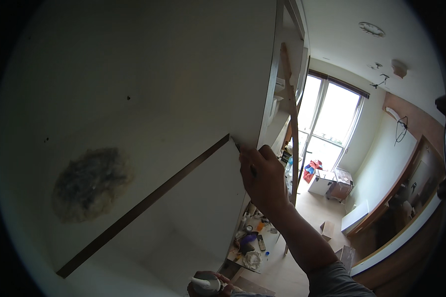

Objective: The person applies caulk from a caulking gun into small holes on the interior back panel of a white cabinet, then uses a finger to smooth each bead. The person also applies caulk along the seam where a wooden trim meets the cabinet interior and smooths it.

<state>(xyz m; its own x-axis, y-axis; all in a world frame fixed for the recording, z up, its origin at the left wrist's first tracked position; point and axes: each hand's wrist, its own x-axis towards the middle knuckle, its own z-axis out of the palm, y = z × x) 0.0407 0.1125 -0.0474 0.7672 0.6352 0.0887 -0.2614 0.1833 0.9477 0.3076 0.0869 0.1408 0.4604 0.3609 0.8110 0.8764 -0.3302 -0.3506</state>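
Note:
My right hand (263, 173) is closed in a pinch around a thin dark tool (237, 144), its kind too small to make out. The tip meets the upper right end of a long brown strip (148, 203), which runs slantwise across the white panel (203, 89) like a shelf's front edge. Low in the view, my left hand (222, 283) is wrapped around a white container with a pale pointed top (203, 284); its lower part is hidden. A dark grey, brown-rimmed blotch (94, 184) marks the white surface left of the strip.
Below my right forearm stands a table cluttered with small items (252, 242). A long wooden board (291, 114) leans beside the panel. Farther off are a bright window (332, 109), boxes (332, 183) on the floor, and a large wood-framed piece (406, 198) along the right wall.

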